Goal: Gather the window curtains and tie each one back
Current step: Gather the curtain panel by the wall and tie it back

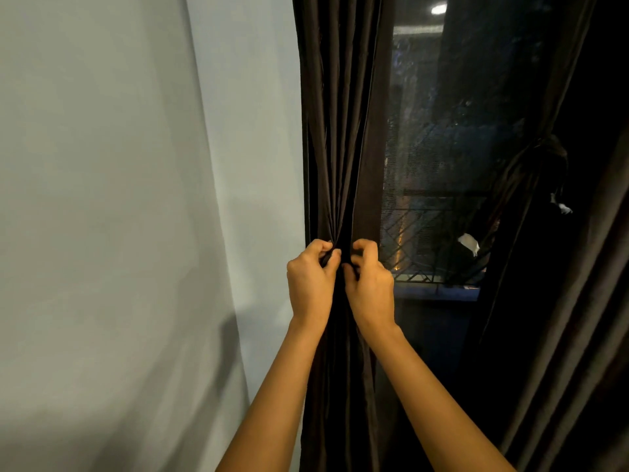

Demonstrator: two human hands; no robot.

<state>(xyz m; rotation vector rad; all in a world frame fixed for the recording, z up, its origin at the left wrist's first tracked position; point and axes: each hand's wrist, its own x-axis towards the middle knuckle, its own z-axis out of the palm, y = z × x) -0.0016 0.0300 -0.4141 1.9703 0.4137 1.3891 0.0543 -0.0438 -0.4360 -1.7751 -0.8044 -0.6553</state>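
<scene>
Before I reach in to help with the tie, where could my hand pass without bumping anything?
Free: the strip of window between the left curtain and the right curtain, and the bare wall left of the left curtain. Crowded: the gathered pinch where the left hand and right hand meet.

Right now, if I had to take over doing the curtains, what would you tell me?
Left hand: shut on the left curtain, pinching its gathered folds.
Right hand: shut on the same bunch, right beside the left hand.
The left curtain hangs between the pale wall and the window, squeezed narrow where the hands grip; no finished tie shows there.
The right curtain looks already cinched and pulled aside.
Left to do: finish tying the left curtain.
</scene>
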